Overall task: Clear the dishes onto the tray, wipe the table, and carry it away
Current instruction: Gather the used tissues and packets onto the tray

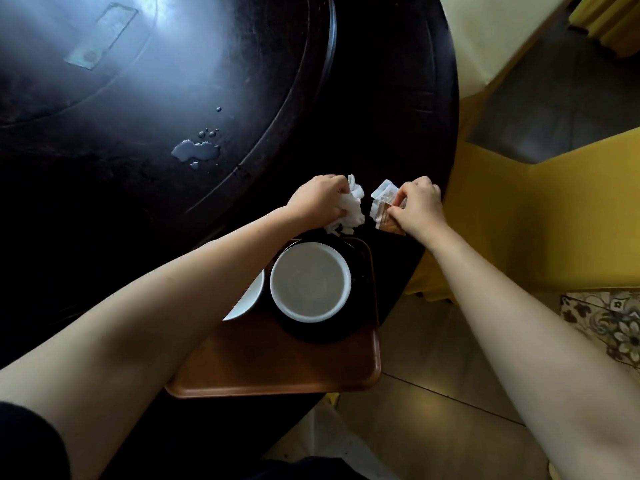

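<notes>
A brown tray lies at the near edge of the dark round table. On it a white bowl sits in a black plate, and a second white dish shows partly under my left forearm. Just beyond the tray, my left hand is shut on a crumpled white napkin. A little to its right, my right hand pinches small torn wrappers, clear and brown, near the table's right edge.
A puddle of water with droplets lies on the raised turntable, which also carries a flat clear card holder. Yellow-covered chairs stand to the right. Tiled floor is below.
</notes>
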A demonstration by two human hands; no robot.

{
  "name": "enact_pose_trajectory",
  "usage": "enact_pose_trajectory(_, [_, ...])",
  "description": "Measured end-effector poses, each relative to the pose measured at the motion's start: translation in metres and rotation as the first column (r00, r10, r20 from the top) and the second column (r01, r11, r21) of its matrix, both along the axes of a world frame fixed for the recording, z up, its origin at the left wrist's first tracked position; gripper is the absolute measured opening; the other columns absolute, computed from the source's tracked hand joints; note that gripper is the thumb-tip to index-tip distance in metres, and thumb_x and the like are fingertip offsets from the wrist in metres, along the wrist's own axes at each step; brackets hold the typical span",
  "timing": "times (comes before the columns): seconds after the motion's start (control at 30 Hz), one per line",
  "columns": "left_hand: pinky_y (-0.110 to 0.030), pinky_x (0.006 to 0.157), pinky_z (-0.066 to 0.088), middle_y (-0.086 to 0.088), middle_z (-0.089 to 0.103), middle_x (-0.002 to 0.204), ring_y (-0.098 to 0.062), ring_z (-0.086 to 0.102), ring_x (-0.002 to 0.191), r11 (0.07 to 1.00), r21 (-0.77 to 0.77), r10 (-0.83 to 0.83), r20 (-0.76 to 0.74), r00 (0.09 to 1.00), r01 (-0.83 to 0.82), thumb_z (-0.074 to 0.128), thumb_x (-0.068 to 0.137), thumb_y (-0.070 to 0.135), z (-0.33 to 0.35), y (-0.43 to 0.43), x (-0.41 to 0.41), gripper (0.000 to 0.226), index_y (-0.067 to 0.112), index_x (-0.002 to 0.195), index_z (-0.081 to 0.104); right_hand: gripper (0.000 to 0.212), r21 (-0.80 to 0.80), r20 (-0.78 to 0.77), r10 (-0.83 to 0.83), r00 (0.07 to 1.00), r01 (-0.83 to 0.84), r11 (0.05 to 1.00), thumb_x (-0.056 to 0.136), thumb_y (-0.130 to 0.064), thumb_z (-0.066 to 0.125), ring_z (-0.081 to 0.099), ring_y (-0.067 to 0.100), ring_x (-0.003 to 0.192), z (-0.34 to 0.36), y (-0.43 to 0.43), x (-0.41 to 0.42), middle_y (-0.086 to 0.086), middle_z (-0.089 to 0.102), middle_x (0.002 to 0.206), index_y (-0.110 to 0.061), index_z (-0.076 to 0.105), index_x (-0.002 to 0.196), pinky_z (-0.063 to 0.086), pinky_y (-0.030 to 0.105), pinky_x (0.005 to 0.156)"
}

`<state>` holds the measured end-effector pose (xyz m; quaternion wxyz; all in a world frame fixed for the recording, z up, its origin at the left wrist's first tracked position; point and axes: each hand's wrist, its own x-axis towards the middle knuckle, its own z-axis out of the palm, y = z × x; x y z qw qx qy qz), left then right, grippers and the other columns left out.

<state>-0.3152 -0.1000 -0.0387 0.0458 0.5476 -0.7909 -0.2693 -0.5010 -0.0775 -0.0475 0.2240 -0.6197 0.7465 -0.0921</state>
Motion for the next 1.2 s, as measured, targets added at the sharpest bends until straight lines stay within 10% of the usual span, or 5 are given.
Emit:
enact_pose_trajectory(0.57, [-0.032, 0.095, 0.044, -0.011, 0.056, 0.127, -0.026, 0.052, 0.117, 0.992, 0.088, 0.097, -0.029, 0.995, -0.094, 0.061, 0.079, 0.015, 0.0, 0.004, 0.004, 0.047, 0.011, 0.125, 0.055, 0.04, 0.156, 0.067, -0.204, 0.977, 0.192, 0.969, 0.078, -0.021, 0.072, 0.042, 0.031, 0.12, 0.003, -0.013, 0.001, 0.013, 0.05, 0.126, -0.012, 0.055, 0.112, 0.043, 0.041, 0.094])
enact_pose_trajectory(0.87, [-0.029, 0.082, 0.041, -0.014, 0.06, 0.115, -0.028, 0.055, 0.108, 0.988, 0.103, 0.118, -0.017, 0.993, -0.116, 0.063, 0.079, 0.018, 0.001, 0.003, 0.007, 0.036, 0.005, 0.112, 0.06, 0.025, 0.055, 0.217, -0.205, 0.954, 0.198, 0.979, 0.081, -0.012, 0.066, 0.051, 0.017, 0.086, 0.003, 0.0, 0.006, 0.01, 0.06, 0.11, -0.009, 0.056, 0.104, 0.038, 0.022, 0.059])
enact_pose_trajectory(1.2, [-0.021, 0.055, 0.035, -0.003, 0.057, 0.086, -0.015, 0.052, 0.079, 0.952, 0.175, 0.272, -0.115, 0.955, -0.25, 0.064, 0.079, 0.019, 0.016, 0.008, 0.015, 0.024, 0.006, 0.099, 0.062, 0.029, 0.089, 0.396, -0.294, 0.87, 0.283, 0.955, 0.081, -0.013, 0.068, 0.06, 0.02, 0.097, 0.01, 0.017, -0.012, 0.007, 0.063, 0.109, -0.008, 0.06, 0.109, 0.051, 0.031, 0.078])
